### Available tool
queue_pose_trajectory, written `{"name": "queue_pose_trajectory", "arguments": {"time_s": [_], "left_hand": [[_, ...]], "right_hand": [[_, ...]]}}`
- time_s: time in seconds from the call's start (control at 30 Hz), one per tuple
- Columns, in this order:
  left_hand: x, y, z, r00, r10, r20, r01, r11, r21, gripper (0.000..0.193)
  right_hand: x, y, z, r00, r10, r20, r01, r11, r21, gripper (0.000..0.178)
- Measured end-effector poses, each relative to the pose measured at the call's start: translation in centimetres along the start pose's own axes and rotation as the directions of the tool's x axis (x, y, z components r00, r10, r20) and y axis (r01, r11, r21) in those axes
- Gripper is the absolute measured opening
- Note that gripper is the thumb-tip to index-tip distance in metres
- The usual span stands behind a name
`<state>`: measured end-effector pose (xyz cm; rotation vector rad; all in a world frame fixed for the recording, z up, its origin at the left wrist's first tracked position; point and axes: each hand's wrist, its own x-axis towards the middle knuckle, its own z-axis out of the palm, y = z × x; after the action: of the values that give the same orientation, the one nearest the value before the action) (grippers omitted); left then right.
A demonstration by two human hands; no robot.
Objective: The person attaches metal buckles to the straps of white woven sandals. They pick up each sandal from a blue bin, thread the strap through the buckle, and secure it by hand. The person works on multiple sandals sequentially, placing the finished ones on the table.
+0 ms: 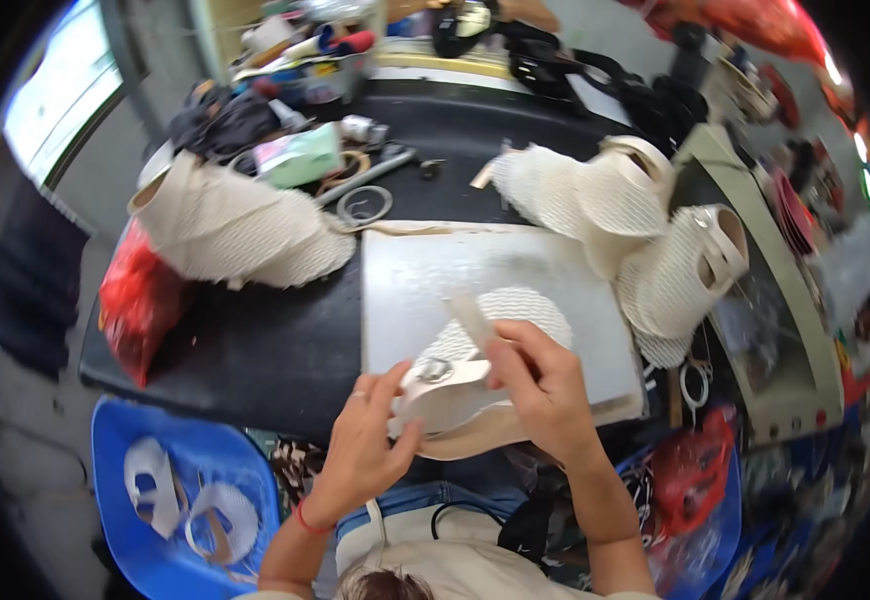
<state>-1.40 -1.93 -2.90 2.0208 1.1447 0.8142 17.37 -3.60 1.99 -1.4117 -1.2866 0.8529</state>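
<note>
Over the front of a pale grey board [405,270] I hold a white textured shoe upper [525,308] with a metal buckle [436,370] on its strap. My left hand [370,437] grips the side of the upper near the buckle, thumb below and fingers above. My right hand [540,385] pinches a pale strap [472,322] whose free end sticks up over the upper. The fingers of my right hand partly hide where the strap meets the upper. A tan edge shows along the underside of the piece.
Nested white uppers [240,225] lie at the left; more uppers [690,265] stand at the right. Scissors [695,385] lie by the board's right edge. Tape rolls [364,205] and clutter sit behind. Blue baskets [180,430] flank me. A red bag [140,295] is at the left.
</note>
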Motion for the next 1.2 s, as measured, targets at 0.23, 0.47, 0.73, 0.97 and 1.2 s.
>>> {"name": "queue_pose_trajectory", "arguments": {"time_s": [0.23, 0.47, 0.73, 0.97, 1.2], "left_hand": [[5.2, -2.0, -0.1, 0.946, 0.108, 0.306, -0.041, 0.975, -0.22, 0.043], [3.9, 0.5, 0.0, 0.955, 0.061, 0.29, 0.018, 0.965, -0.261, 0.035], [2.2, 3.1, -2.1, 0.992, 0.125, -0.019, -0.124, 0.93, -0.347, 0.022], [1.8, 1.6, -1.0, 0.98, -0.094, 0.178, 0.193, 0.688, -0.7, 0.028], [2.5, 0.6, -0.3, 0.984, -0.035, 0.177, 0.173, 0.459, -0.872, 0.023]], "right_hand": [[-0.8, 0.2, 1.2, 0.997, -0.044, -0.063, 0.042, 0.998, -0.037, 0.018], [-2.0, 1.1, -0.3, 0.977, -0.034, -0.209, 0.04, 0.999, 0.027, 0.019], [-3.1, -3.2, -1.7, 0.967, -0.233, -0.1, 0.236, 0.972, 0.014, 0.014], [0.1, 0.9, -1.4, 0.986, -0.034, 0.163, 0.025, 0.998, 0.059, 0.018], [0.8, 2.0, -1.5, 0.987, 0.043, 0.157, -0.087, 0.953, 0.291, 0.016]]}}
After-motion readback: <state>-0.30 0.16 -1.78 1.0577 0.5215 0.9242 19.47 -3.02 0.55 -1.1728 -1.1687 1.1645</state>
